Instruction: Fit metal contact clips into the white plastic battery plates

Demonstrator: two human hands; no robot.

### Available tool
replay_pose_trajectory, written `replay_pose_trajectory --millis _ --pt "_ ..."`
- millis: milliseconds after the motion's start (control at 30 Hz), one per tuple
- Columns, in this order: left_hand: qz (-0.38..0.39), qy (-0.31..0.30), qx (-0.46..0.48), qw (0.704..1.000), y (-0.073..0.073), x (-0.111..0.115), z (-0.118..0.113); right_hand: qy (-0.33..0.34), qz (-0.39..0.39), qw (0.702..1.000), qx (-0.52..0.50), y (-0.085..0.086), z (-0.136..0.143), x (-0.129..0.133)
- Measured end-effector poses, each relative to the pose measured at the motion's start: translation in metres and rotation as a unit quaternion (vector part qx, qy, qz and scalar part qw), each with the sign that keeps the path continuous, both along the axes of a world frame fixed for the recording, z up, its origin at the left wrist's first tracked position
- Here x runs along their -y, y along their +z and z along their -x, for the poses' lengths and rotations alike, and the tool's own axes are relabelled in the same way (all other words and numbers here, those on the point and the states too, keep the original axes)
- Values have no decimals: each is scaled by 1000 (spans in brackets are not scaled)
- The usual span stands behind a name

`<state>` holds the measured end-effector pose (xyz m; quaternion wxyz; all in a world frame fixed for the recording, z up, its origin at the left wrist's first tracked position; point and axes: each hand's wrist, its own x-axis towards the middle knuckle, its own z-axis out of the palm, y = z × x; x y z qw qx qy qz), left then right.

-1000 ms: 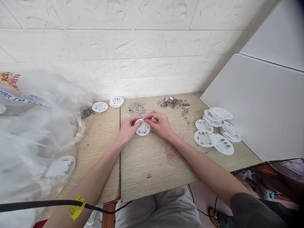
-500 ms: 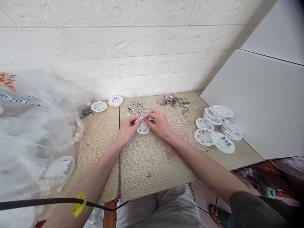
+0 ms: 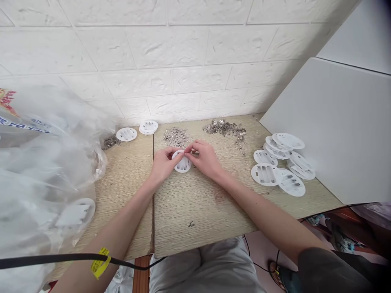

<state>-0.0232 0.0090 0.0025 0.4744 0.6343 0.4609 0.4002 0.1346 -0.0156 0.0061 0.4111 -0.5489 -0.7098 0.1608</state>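
A round white plastic disc (image 3: 183, 164) with slots and small metal pieces is between my hands at the middle of the wooden table. My left hand (image 3: 165, 163) grips its left side, thumb on top near the upper edge. At the disc's upper right edge, my right hand (image 3: 203, 158) has its thumb and fingertips pinched together; whatever they hold is too small to make out. Just behind the hands lies a pile of small silvery pieces (image 3: 176, 137). A darker, looser metal pile (image 3: 224, 128) spreads to its right.
Several white discs (image 3: 265, 174) lie stacked at the right, beside a grey-white panel (image 3: 332, 130). Two groups of discs (image 3: 126, 134) sit back left near a dark metal pile (image 3: 111, 141). A plastic bag (image 3: 45, 175) fills the left. One metal bit (image 3: 191, 224) lies near the front.
The view has shifted slightly. My fingertips remain at the disc's upper edge, with the right thumb and fingers a little closer to my left thumb.
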Motion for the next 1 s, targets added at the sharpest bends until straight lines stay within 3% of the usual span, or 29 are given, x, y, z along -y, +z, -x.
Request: replay_pose_trajectory --millis 267,533,1000 --pt "21 4 22 1000 1 -1 0 2 49 996 -76 1 1 -1" --pt "19 11 45 999 -1 -2 0 6 10 1000 -6 1 0 0" --pt "40 -13 54 998 7 3 -1 15 103 981 -165 9 0 1"
